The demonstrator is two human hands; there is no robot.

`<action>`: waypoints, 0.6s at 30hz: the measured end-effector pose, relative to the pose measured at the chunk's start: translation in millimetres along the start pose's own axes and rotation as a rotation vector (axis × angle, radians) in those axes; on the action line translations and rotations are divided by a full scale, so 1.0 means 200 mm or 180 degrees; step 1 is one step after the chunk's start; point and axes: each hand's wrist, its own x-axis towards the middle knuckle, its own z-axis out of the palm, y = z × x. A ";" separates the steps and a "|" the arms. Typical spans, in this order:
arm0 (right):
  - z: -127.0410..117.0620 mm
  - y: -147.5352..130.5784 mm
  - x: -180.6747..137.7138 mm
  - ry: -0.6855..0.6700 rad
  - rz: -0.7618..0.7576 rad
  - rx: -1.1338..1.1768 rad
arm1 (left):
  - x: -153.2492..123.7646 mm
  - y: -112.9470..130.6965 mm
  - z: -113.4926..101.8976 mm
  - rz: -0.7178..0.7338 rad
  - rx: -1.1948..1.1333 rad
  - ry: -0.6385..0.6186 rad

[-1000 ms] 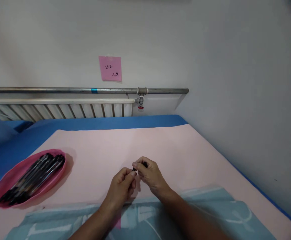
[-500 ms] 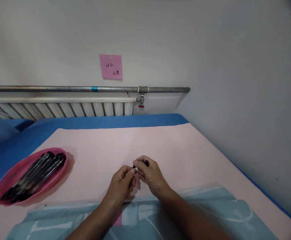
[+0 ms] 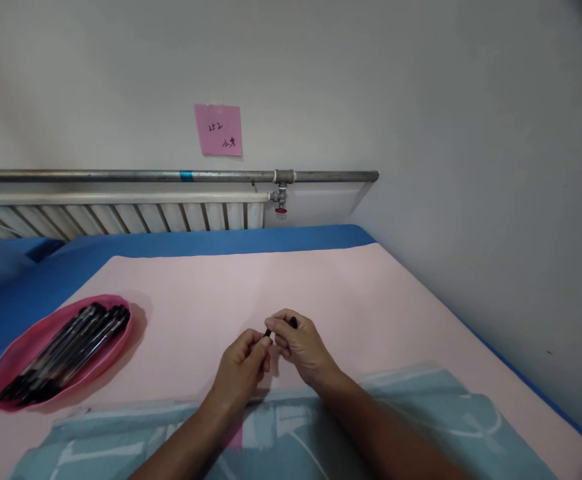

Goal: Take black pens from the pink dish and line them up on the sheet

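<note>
My left hand [image 3: 245,360] is closed in a pinch on a small black pen part [image 3: 269,331]. The fingertips of my right hand [image 3: 295,340] meet its other end, so it spans the gap between the two hands. A rounded black piece like a pen cap [image 3: 293,323] pokes out of my right hand, behind the index finger. The fingers cover most of both pieces. Off to the left, a pink oval basket [image 3: 127,337] holds several black pens [image 3: 71,350] lying in one bundle.
A pink sheet [image 3: 195,287] covers the blue-edged table [image 3: 251,241]. Nearest me lies a teal patterned cloth [image 3: 411,407] beneath my forearms. Along the back wall run a metal pipe [image 3: 231,177] and a white radiator [image 3: 215,217], with a pink note [image 3: 219,130] above.
The view has shifted slightly. My fingertips are a touch farther apart, and a little more of the black part shows between them.
</note>
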 end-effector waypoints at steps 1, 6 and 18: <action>0.00 0.00 0.00 -0.0029 0.0003 -0.0015 | 0.00 0.00 0.00 -0.0014 -0.0010 -0.0010; 0.00 -0.03 -0.01 -0.0115 0.0118 0.0097 | 0.00 0.00 0.00 -0.0203 -0.0175 0.0002; 0.00 -0.01 -0.01 -0.0064 0.0131 -0.0005 | 0.00 0.01 0.00 -0.0158 -0.0253 -0.0055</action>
